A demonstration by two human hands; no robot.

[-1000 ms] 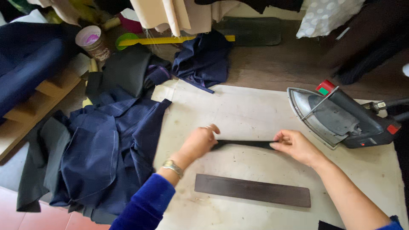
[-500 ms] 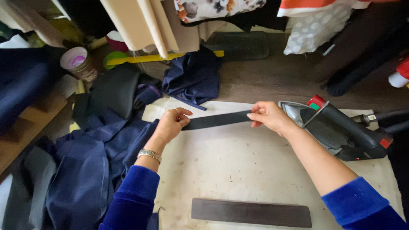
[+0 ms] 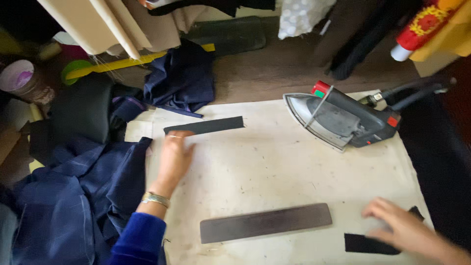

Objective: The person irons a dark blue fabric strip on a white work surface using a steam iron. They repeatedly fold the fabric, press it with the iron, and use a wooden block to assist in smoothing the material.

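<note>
Head view: left hand [image 3: 174,157] lies flat, grip released, beside narrow dark fabric strip [image 3: 205,125]; right hand [image 3: 407,230] loosely covers black cloth scrap [image 3: 365,244].

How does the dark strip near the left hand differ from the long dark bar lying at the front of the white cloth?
The dark fabric strip lies at the far side of the pressing cloth; the long bar lies at the near side. The strip is near black, thin and shorter; the bar is grey-brown, wider and longer. The left hand rests just below the strip; no hand touches the bar. Both are narrow, flat and slightly tilted.
</note>
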